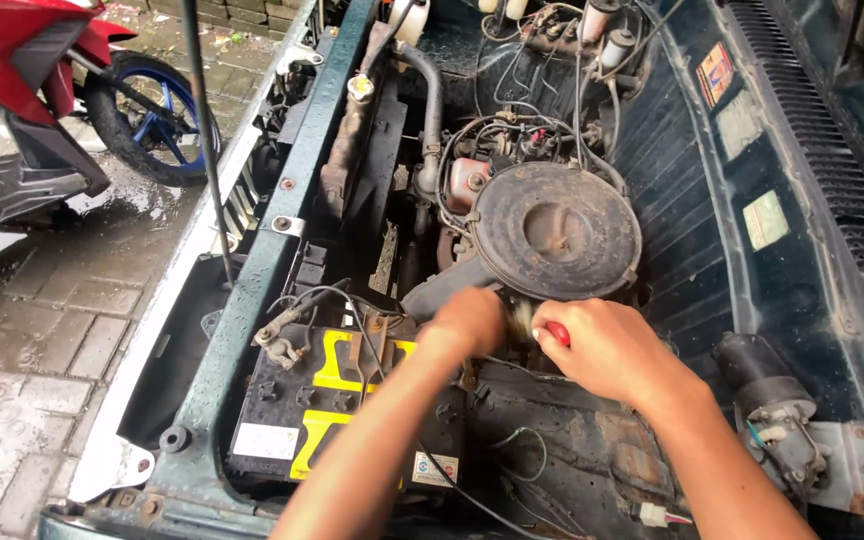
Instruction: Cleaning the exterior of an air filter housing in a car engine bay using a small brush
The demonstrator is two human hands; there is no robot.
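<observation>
Black battery [337, 410] and round air cleaner [556, 230] flank hands [542, 335].

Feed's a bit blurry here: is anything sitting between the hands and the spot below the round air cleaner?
Nothing visible. The right hand holds a red-handled tool; the left hand is already at the spot beneath the air cleaner, beside the battery.

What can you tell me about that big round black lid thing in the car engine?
The round lid is a dusty, dark metal cover, wide and flat like a pan, lying level in the middle of the engine bay. Brownish grime rings its centre. A snout sticks out toward the battery. Wires and hoses crowd behind it. Both hands work just below its near edge.
</observation>
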